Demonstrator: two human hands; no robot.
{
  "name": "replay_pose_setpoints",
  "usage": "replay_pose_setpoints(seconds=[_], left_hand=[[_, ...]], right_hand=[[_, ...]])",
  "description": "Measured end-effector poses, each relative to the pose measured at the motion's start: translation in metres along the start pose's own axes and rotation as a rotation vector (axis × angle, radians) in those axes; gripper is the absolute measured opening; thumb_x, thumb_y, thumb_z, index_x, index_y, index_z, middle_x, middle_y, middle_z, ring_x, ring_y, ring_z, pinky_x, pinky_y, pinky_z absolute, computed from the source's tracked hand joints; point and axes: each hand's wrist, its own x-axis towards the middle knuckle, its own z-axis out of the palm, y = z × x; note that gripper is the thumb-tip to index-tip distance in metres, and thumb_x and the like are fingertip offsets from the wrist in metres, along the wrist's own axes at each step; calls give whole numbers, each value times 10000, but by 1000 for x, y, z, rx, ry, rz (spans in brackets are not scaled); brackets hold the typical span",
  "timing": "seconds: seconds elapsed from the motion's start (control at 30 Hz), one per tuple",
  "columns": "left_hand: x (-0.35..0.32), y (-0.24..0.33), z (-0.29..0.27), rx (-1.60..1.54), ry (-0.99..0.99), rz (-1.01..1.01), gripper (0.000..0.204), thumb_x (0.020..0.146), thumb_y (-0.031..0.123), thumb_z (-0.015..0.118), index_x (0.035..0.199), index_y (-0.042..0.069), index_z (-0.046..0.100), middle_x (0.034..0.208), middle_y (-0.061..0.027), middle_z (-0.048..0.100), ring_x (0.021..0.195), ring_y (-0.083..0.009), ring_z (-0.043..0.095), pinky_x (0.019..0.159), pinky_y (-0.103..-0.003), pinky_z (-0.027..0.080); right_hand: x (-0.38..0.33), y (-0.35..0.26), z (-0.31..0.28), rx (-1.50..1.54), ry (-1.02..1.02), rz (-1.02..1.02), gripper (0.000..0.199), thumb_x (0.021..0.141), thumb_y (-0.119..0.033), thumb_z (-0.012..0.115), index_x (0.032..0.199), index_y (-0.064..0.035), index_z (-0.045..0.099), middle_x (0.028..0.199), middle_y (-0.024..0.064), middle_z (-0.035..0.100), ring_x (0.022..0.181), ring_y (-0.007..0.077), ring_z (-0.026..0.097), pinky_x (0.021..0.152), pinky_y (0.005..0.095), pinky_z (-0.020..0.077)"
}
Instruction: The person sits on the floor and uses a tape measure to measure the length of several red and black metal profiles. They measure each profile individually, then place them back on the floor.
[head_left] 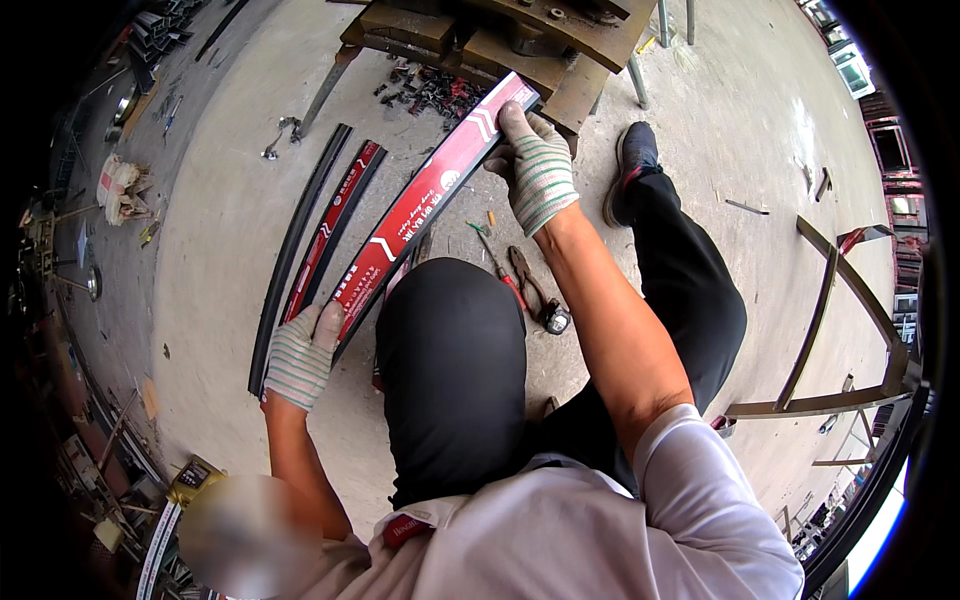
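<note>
You are looking down at your own two hands, both in pale knitted gloves with green stripes, holding a long strip (425, 200) that slants from the lower left of centre up to the top middle of the frame. The strip is dark along its edge and faced with red film bearing white marks.

Your left hand (300, 360), left of centre and low, is closed around the strip's lower end, thumb on the red face; the other fingers are largely hidden. Your right hand (540, 165), in the upper middle, pinches the strip near its upper end, thumb on top and fingers curled behind the edge.

Just left of the strip, a shorter red-faced strip (335, 222) and a plain black strip (300, 250) lie side by side, running down toward your left hand. You cannot tell whether that hand touches them.

At the top, a heavy brown metal stand (520, 70) reaches close to the strip's upper end; whether they touch is unclear. Dark and red scraps (435, 90) are heaped beside it on the grey concrete floor (200, 280).

In the centre, right of your black-trousered knee (450, 330), lie a red-handled screwdriver (512, 292), pliers (530, 275) and a small black and silver object (555, 318). An angular metal frame (815, 403) stands out at the far right.
</note>
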Motion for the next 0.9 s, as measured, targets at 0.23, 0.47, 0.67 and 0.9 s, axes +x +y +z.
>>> replay_pose_setpoints(seconds=[0.23, 0.47, 0.67, 0.9], left_hand=[[-12, 22, 6, -30, 13, -19, 529, 1052, 438, 557, 1000, -72, 687, 811, -177, 653, 743, -214, 541, 763, -361, 495], [-9, 28, 3, 91, 26, -16, 573, 1039, 472, 536, 1061, -79, 693, 930, -265, 704, 792, -334, 624, 817, -412, 508], [-16, 33, 7, 74, 26, -3, 571, 1034, 480, 520, 1079, -61, 696, 1013, -321, 676, 951, -474, 648, 860, -471, 509], [-13, 28, 18, 100, -31, -28, 602, 1040, 496, 491, 1083, -71, 692, 1062, -341, 665, 997, -487, 637, 893, -481, 500]], right_hand=[[1, -6, -5, 17, -72, 64, 242, 1009, -320, 667, 1038, -80, 670, 809, 1, 664, 582, 97, 613, 508, 249, 562], [5, -2, -11, 72, -143, 73, 258, 1010, -341, 660, 1057, -88, 674, 849, 11, 693, 627, 112, 647, 549, 257, 579], [6, -6, -10, -13, -108, 73, 282, 1008, -342, 663, 1048, -63, 661, 798, 42, 686, 581, 144, 648, 508, 269, 575], [13, -9, -15, -92, -136, 94, 313, 1022, -370, 637, 1023, -57, 654, 761, 40, 654, 529, 141, 603, 488, 256, 552]])
